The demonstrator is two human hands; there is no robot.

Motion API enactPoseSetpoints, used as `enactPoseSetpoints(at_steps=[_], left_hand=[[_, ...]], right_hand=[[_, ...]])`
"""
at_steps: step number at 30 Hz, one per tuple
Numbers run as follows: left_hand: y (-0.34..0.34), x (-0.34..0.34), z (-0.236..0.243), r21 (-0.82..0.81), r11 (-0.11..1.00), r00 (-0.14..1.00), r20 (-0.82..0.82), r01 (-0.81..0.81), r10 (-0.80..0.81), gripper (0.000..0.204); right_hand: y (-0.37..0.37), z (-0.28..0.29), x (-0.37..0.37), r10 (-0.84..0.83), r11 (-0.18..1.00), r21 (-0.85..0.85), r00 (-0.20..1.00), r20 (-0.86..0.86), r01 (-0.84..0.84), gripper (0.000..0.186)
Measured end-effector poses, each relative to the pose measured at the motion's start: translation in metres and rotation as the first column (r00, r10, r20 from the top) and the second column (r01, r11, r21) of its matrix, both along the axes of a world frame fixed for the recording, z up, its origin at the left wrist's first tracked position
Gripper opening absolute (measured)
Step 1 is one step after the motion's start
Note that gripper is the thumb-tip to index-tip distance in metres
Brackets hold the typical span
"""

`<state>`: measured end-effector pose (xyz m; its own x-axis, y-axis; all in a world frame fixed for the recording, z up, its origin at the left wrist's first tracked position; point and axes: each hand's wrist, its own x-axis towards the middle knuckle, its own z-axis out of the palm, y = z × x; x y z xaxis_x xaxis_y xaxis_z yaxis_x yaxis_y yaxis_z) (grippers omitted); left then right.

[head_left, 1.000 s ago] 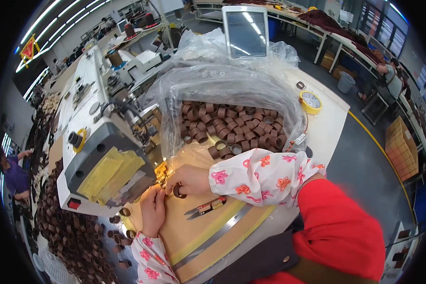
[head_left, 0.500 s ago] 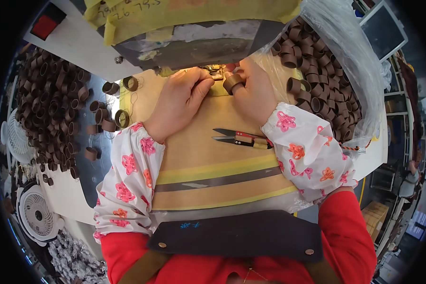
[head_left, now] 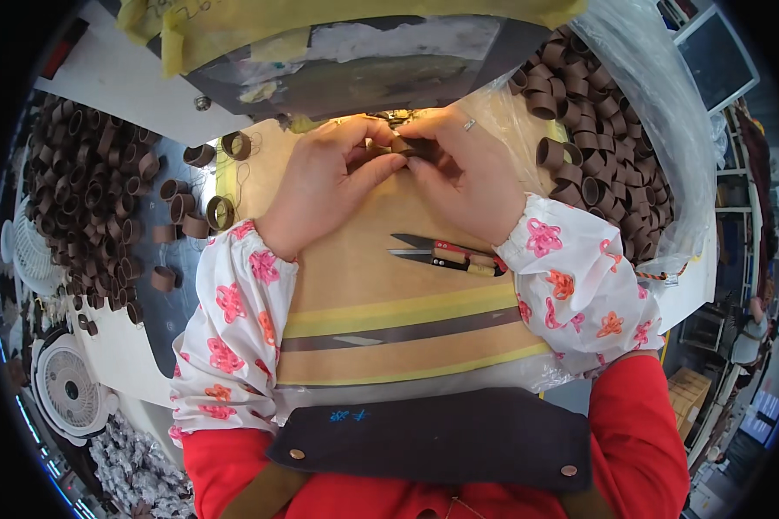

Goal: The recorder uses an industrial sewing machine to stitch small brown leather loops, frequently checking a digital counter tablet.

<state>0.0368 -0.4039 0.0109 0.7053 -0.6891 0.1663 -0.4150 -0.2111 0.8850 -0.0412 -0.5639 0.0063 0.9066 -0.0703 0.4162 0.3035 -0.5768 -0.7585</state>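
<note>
A brown band loop [head_left: 400, 145] is pinched between the fingertips of both hands, just in front of the lit needle area under the machine head. My left hand [head_left: 325, 177] grips its left side with thumb and forefinger. From the other side, my right hand [head_left: 467, 169] has its fingers closed on the same loop, and they cover much of it. Thread snips [head_left: 448, 255] with red and black handles lie on the tan work surface [head_left: 381, 277], near my right wrist. The machine head [head_left: 363, 73], patched with yellow tape, overhangs the fingertips and hides part of the stitching area.
Many brown loops [head_left: 86, 190] are heaped at the left, with several loose loops [head_left: 182, 208] nearer my left hand. At the right, more loops [head_left: 593, 138] sit beside a clear plastic bag [head_left: 666, 130]. A white fan [head_left: 69, 389] stands at the lower left.
My right hand has brought the loop left and both hands now meet on it. Earlier the loop was at the right fingers alone and the left hand was apart from it.
</note>
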Motion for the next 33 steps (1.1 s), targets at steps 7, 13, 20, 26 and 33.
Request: enactPoseSetpoints(at_steps=[7,13,20,26,33], left_hand=[[0.007,0.003,0.0,0.02,0.996,0.995,0.059,-0.085,0.084,0.025],[0.002,-0.002,0.003,0.081,0.978,0.979,0.086,-0.19,0.183,0.026],[-0.004,0.002,0.002,0.174,0.947,0.963,0.044,-0.27,0.267,0.027],[-0.007,0.004,-0.006,0.102,0.953,0.958,-0.017,-0.285,0.288,0.025],[-0.008,0.006,-0.007,0.126,0.953,0.961,0.055,-0.276,0.271,0.027]], right_hand=[[-0.006,0.0,0.006,-0.013,0.997,-0.071,1.0,-0.023,0.011,0.018],[-0.006,-0.007,0.013,0.002,0.992,-0.122,0.991,0.13,0.014,0.013],[-0.012,-0.001,0.018,-0.025,0.998,-0.052,0.999,-0.035,0.023,0.012],[-0.011,-0.002,0.024,-0.061,0.986,-0.152,0.998,0.013,0.062,0.013],[-0.01,-0.002,0.024,-0.038,0.986,-0.161,0.996,0.077,0.05,0.009]])
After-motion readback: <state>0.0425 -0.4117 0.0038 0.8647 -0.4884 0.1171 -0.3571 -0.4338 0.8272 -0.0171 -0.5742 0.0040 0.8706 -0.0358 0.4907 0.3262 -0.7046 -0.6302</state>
